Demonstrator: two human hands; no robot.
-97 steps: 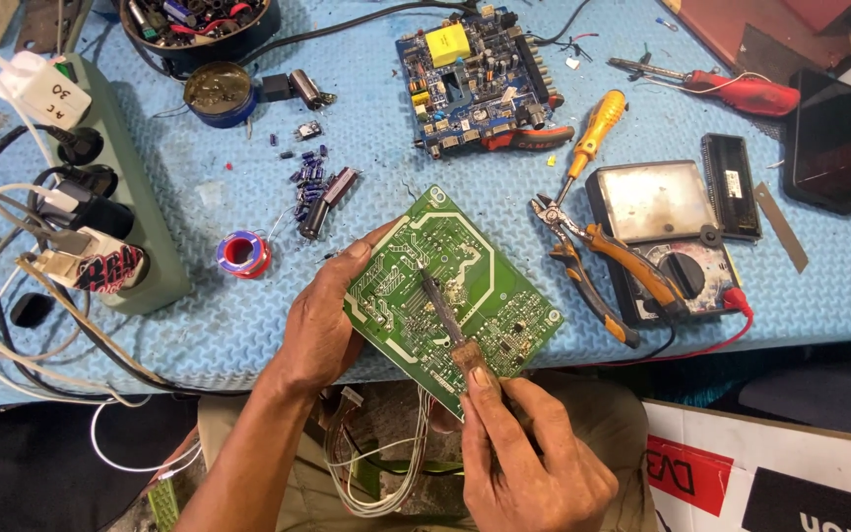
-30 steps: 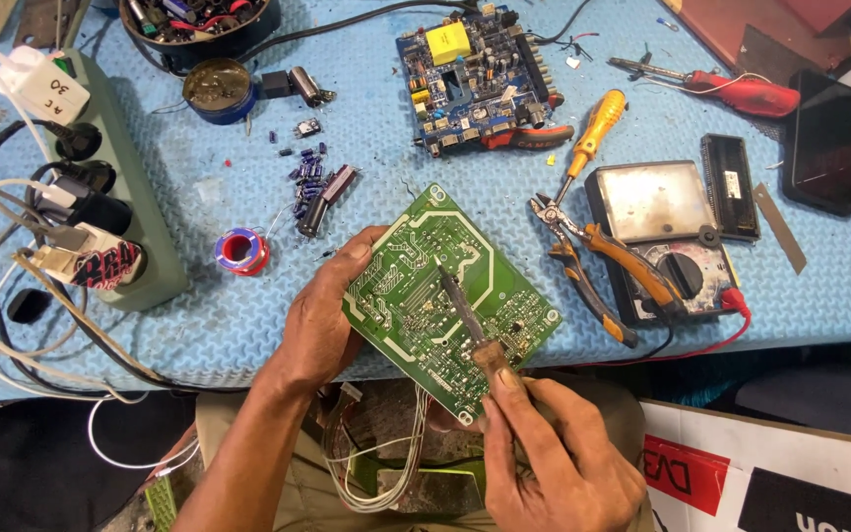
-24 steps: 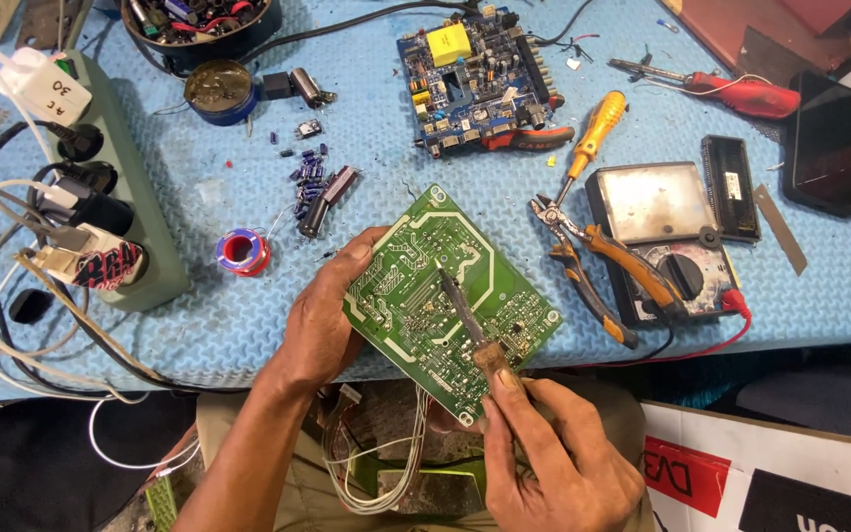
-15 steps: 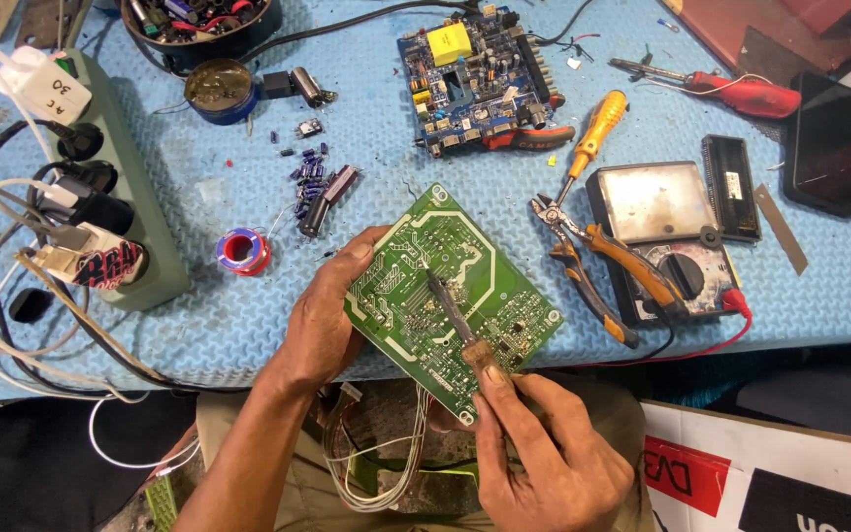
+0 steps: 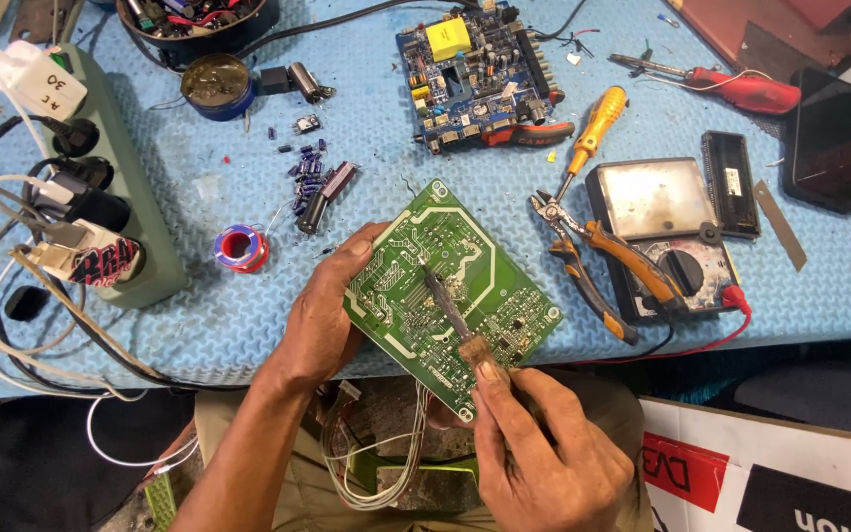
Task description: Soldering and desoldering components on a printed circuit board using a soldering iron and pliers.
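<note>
My left hand [image 5: 322,315] grips the left edge of a green circuit board [image 5: 485,271], holding it solder side up over the front edge of the blue table mat [image 5: 396,138]. My right hand [image 5: 534,448] holds a soldering iron [image 5: 450,315] by its wooden handle. The iron's metal tip rests on the middle of the board. A bundle of white wires [image 5: 386,473] hangs below the board toward my lap.
A second populated circuit board [image 5: 480,74] lies at the back. Orange-handled pliers [image 5: 593,261], an orange screwdriver [image 5: 588,138] and a multimeter [image 5: 667,232] lie right. A solder spool [image 5: 240,246], loose capacitors [image 5: 312,182], a flux tin [image 5: 217,86] and a green power strip [image 5: 105,187] sit left.
The soldering iron tip has shifted slightly left and up across the board over the last second. My left hand and the board have stayed where they were.
</note>
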